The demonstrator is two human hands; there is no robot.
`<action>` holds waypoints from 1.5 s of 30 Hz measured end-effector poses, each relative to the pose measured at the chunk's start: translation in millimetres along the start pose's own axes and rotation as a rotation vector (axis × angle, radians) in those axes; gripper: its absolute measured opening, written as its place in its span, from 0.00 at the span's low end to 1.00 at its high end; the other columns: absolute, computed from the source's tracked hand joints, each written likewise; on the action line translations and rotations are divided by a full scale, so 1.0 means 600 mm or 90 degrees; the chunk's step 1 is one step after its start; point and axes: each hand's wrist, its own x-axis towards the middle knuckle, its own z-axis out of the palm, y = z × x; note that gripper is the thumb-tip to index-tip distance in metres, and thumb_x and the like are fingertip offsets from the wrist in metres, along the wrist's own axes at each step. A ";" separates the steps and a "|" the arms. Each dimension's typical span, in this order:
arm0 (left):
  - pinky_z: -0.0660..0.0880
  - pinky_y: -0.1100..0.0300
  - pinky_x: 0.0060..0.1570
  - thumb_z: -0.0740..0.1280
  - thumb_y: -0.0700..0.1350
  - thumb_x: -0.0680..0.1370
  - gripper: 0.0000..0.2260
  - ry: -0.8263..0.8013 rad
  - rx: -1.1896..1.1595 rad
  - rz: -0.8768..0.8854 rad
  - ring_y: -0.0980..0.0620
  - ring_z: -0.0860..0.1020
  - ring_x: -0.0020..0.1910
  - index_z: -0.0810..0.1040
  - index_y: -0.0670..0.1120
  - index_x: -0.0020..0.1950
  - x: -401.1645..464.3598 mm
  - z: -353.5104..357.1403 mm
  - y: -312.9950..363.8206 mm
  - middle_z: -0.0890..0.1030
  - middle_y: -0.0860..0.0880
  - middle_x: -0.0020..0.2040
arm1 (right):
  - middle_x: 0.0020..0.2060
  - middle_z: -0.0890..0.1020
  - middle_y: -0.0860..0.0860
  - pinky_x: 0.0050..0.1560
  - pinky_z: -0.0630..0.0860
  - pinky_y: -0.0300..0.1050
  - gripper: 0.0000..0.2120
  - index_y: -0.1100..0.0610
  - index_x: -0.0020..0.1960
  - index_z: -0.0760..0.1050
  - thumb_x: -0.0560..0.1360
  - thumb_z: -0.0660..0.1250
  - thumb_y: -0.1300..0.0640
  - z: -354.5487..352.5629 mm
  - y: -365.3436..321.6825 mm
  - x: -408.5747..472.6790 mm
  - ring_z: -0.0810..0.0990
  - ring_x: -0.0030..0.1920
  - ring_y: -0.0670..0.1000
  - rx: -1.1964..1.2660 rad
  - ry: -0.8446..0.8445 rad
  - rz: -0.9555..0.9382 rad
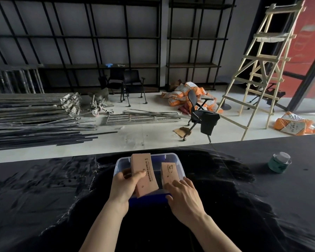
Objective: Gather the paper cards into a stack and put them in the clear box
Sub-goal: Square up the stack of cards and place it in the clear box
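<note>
A clear plastic box (175,158) with a blue near edge sits on the black table in front of me. My left hand (125,185) grips a stack of tan paper cards (144,171), held tilted over the left half of the box. A second, smaller stack of tan cards (169,171) stands inside the right half of the box, leaning against its wall. My right hand (185,196) rests on the near end of that second stack, fingers on its lower edge and thumb at the box's blue rim.
A green roll with a clear cap (279,162) stands on the black table cloth (44,197) at the right. Beyond the table's far edge lie metal bars, chairs, orange sacks and a wooden ladder on the floor.
</note>
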 end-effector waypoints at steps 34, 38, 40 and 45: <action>0.71 0.54 0.54 0.74 0.44 0.79 0.09 -0.131 0.436 -0.124 0.48 0.77 0.53 0.78 0.44 0.56 0.029 0.088 -0.091 0.81 0.46 0.52 | 0.40 0.87 0.44 0.59 0.82 0.52 0.05 0.46 0.47 0.83 0.71 0.75 0.52 -0.039 -0.019 -0.133 0.87 0.42 0.50 -0.018 0.054 0.005; 0.76 0.54 0.54 0.74 0.52 0.77 0.19 -0.110 0.571 -0.107 0.44 0.82 0.60 0.80 0.44 0.63 0.023 0.085 -0.086 0.84 0.45 0.59 | 0.40 0.88 0.45 0.58 0.82 0.54 0.07 0.48 0.49 0.83 0.71 0.74 0.53 -0.038 -0.020 -0.133 0.86 0.41 0.51 -0.017 0.055 0.012; 0.77 0.54 0.51 0.74 0.56 0.76 0.20 -0.093 0.632 -0.081 0.45 0.83 0.57 0.81 0.45 0.61 0.020 0.085 -0.084 0.85 0.46 0.55 | 0.39 0.87 0.46 0.58 0.82 0.55 0.07 0.49 0.47 0.83 0.69 0.73 0.54 -0.036 -0.021 -0.132 0.85 0.39 0.52 0.000 0.059 0.014; 0.81 0.52 0.52 0.72 0.60 0.75 0.22 -0.078 0.699 -0.015 0.44 0.84 0.56 0.81 0.47 0.61 0.010 0.084 -0.078 0.86 0.46 0.57 | 0.40 0.85 0.46 0.57 0.78 0.51 0.12 0.48 0.49 0.83 0.74 0.62 0.48 -0.037 -0.019 -0.122 0.83 0.43 0.52 0.037 0.066 0.022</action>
